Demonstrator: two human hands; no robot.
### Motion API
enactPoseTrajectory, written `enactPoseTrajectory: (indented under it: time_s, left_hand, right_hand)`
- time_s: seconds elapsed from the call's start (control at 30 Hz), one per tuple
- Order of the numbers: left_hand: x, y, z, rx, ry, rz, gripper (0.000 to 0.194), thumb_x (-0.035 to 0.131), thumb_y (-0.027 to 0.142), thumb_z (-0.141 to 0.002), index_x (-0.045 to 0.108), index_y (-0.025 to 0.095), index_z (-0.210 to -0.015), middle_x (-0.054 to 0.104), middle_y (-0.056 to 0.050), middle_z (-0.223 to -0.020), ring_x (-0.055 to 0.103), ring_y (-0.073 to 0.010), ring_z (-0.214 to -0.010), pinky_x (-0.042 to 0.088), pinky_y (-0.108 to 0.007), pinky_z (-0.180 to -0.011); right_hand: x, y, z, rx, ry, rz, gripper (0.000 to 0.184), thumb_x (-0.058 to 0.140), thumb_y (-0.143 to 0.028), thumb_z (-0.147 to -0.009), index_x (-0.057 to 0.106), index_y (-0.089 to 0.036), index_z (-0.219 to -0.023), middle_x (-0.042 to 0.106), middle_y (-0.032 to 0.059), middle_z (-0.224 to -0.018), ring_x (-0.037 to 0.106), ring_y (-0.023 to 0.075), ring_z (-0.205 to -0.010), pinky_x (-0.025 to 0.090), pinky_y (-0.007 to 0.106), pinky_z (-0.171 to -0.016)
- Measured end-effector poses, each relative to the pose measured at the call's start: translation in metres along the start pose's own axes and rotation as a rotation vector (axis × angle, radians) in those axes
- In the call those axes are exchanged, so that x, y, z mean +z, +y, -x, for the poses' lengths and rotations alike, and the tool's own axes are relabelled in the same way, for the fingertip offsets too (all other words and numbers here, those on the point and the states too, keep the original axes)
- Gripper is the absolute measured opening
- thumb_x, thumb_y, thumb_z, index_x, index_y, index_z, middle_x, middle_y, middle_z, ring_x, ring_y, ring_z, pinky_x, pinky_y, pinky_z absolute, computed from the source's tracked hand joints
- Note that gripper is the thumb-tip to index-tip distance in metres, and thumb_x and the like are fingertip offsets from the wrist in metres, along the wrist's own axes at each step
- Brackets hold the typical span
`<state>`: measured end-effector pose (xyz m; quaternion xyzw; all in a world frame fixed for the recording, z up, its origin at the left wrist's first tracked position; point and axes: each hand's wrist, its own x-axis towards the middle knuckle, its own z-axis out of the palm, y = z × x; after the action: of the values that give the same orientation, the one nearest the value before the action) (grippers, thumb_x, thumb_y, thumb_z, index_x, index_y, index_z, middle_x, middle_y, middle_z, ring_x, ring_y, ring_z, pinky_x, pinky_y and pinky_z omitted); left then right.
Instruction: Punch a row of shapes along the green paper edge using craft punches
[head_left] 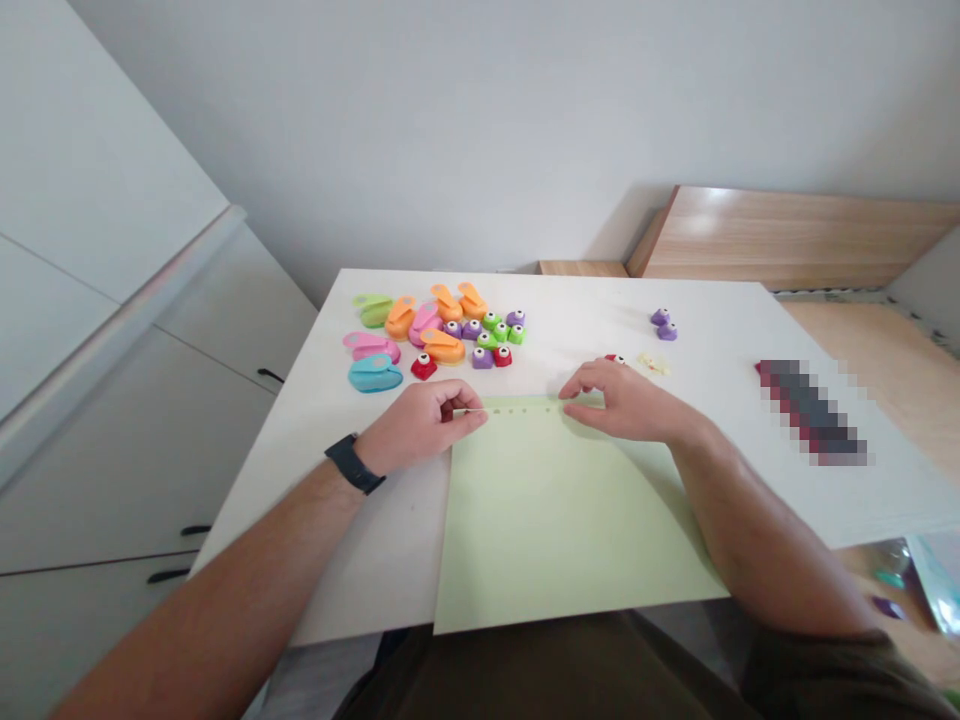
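Note:
A large sheet of pale green paper (562, 510) lies in front of me, with a row of small punched holes along its far edge. My left hand (424, 425) pinches the sheet's far left corner between thumb and fingertips. Over the far edge, right of the holes, is my right hand (619, 400); its thumb and fingers are apart and the fingertips are at the paper. Behind that hand a red craft punch (615, 358) is partly hidden. Beside it lie some small pale yellow scraps (654, 364).
Several large lever punches, such as a blue one (375, 373), and several small punches, one green (501, 332), cluster at the back left of the white table (585, 300). Two purple punches (664, 325) stand back right. A blurred-out dark object (810, 412) lies far right.

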<state>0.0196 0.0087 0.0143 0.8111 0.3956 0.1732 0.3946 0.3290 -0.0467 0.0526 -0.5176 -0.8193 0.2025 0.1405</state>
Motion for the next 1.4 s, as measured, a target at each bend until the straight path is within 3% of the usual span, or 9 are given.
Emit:
enactPoseTrajectory:
  time_s: [0.2,1.4]
  left_hand:
    - [0.001,-0.001,0.0,0.003,0.007,0.006,0.032,0.062,0.049,-0.085,0.066,0.018,-0.088,0.063,0.0,-0.073,0.047,-0.0106,-0.058,0.037,-0.024,-0.054]
    - [0.001,0.007,0.005,0.027,-0.04,0.123,0.027,0.065,0.044,-0.086,0.064,0.017,-0.087,0.058,0.002,-0.074,0.044,-0.0077,-0.059,0.035,-0.021,-0.052]
  right_hand:
    - [0.007,0.001,-0.003,0.04,-0.068,-0.033,0.017,0.06,-0.026,-0.086,0.071,-0.021,-0.097,0.072,0.0048,-0.093,0.063,0.0193,-0.085,0.05,0.032,-0.079]
    - [0.016,-0.002,-0.002,0.128,-0.042,-0.153,0.012,0.058,-0.017,-0.075,0.063,-0.021,-0.085,0.069,-0.0008,-0.085,0.06,0.0135,-0.073,0.046,0.026,-0.069]
